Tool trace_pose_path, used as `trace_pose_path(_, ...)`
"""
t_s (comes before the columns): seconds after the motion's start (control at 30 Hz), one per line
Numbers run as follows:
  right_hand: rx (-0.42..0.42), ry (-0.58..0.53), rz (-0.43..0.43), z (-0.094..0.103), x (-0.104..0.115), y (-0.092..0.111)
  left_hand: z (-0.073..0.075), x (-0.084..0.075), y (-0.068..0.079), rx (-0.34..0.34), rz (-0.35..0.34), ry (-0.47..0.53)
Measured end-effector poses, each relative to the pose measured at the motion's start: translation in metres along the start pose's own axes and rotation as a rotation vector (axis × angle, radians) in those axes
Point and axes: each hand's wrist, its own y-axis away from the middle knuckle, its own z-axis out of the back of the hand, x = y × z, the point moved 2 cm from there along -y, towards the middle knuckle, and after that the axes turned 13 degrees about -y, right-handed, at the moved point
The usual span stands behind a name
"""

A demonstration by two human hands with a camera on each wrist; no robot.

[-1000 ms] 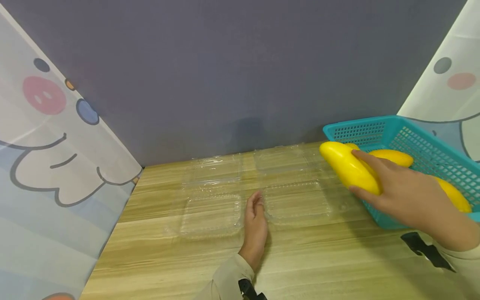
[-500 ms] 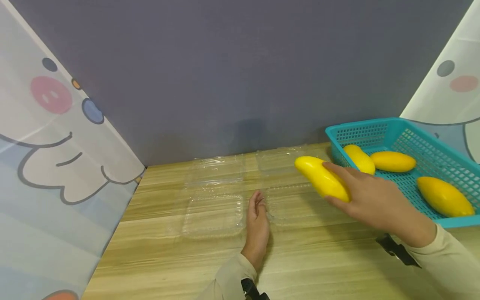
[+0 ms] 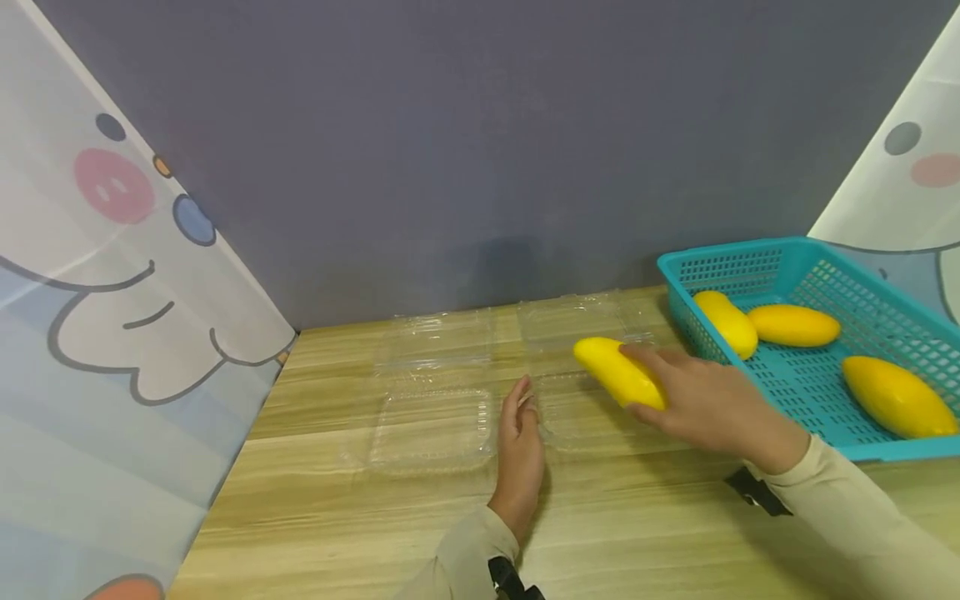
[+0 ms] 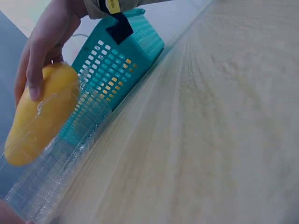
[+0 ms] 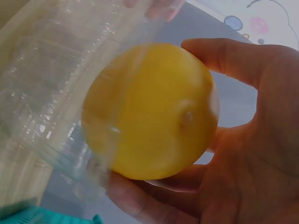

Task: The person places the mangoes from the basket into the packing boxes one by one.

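My right hand (image 3: 708, 404) grips a yellow mango (image 3: 615, 371), thumb on one side and fingers round the other. It holds the mango over the base of the right clear plastic clamshell box (image 3: 566, 429), whose lid lies folded back toward the wall. In the right wrist view the mango (image 5: 154, 112) shows end-on, partly behind the clear plastic (image 5: 56, 79). My left hand (image 3: 520, 462) stands on its edge between the two boxes, fingers extended at the left rim of the right box. The left clamshell box (image 3: 431, 454), also spread wide, lies beside it.
A teal plastic basket (image 3: 678, 271) stands at the right, with mangoes (image 3: 726, 325) lying inside, including one near its front corner (image 3: 898, 398). A grey wall (image 3: 480, 150) rises behind the wooden table (image 3: 337, 533). Cartoon-printed panels (image 3: 82, 275) flank both sides.
My right hand has carried the mango left and down, from beside the basket to over the right box. My left hand stays between the boxes. The view has shifted slightly.
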Motion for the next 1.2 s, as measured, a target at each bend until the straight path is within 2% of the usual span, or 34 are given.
trace_pose_path(0.57,0.060,0.009,-0.011,-0.026,-0.001,-0.014,0.000,0.002,0.000,-0.011,0.006,0.011)
trace_pose_path(0.9,0.107,0.015,-0.026,-0.035,-0.004,-0.016,-0.001,0.000,0.000,-0.013,0.009,0.025)
trace_pose_path(1.2,0.100,-0.009,-0.016,-0.037,-0.004,-0.017,0.000,0.000,0.000,0.004,0.000,0.056)
